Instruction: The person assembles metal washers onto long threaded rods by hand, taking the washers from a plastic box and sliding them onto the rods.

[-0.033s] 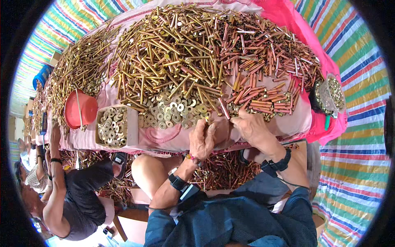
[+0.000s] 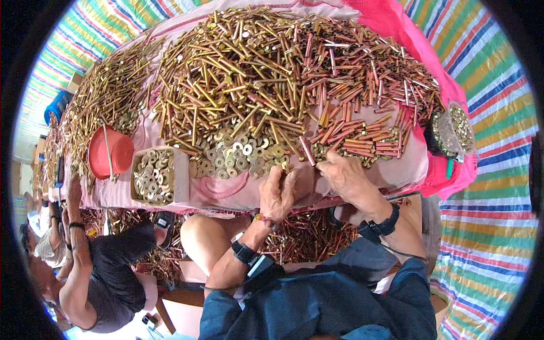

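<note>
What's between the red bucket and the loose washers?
In the head view, an open box of washers stands between the red bucket and the loose washers.

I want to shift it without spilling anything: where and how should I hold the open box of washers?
Probably by its left and right side walls, a palm on each, coming from the near side. The box is open-topped and filled with washers, so keep it level. Its near side faces the table's edge, while loose washers lie right of it.
</note>
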`<state>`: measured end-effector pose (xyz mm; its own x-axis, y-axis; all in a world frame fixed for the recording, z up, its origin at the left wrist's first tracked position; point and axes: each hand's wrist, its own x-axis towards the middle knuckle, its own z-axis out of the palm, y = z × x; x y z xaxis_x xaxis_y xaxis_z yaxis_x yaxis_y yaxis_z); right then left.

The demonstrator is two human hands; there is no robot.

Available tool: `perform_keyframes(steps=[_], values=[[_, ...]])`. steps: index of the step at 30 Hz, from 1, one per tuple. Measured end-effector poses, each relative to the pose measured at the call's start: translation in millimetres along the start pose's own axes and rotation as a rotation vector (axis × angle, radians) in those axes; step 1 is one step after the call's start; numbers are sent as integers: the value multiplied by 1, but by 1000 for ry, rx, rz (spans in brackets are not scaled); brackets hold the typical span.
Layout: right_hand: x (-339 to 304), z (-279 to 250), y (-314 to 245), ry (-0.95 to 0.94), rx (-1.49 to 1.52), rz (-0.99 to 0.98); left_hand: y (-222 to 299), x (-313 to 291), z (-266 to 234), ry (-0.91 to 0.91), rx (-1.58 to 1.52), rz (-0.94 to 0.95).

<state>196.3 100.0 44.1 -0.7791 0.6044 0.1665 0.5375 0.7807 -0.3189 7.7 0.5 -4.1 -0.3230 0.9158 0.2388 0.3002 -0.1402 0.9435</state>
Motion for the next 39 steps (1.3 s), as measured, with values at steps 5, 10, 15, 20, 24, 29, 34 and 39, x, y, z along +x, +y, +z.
perform_keyframes(steps=[5, 10, 15, 20, 24, 29, 34, 39], values=[[7, 5, 3, 8, 29, -12, 7, -2, -7, -25, 32, -60], [20, 7, -2, 79, 545, 146, -3, -4, -4, 5, 14, -53], [30, -13, -18, 1, 1307, 354, -5, -2, 2, -16, 10, -52], [35, -6, -25, -15, 1353, 292, 5, 1, -3, -18, 59, 36], [38, -5, -28, -45, 1279, 244, 6, -1, -6, -58, 53, -15], [44, -10, -37, 37, 941, 92, 4, 2, -2, 30, 38, 130], [48, -5, -43, 215, 683, -118, -3, 0, 0, 68, 5, 189], [47, -4, -43, 156, 766, 12, 0, 0, -4, 14, 23, 171]])
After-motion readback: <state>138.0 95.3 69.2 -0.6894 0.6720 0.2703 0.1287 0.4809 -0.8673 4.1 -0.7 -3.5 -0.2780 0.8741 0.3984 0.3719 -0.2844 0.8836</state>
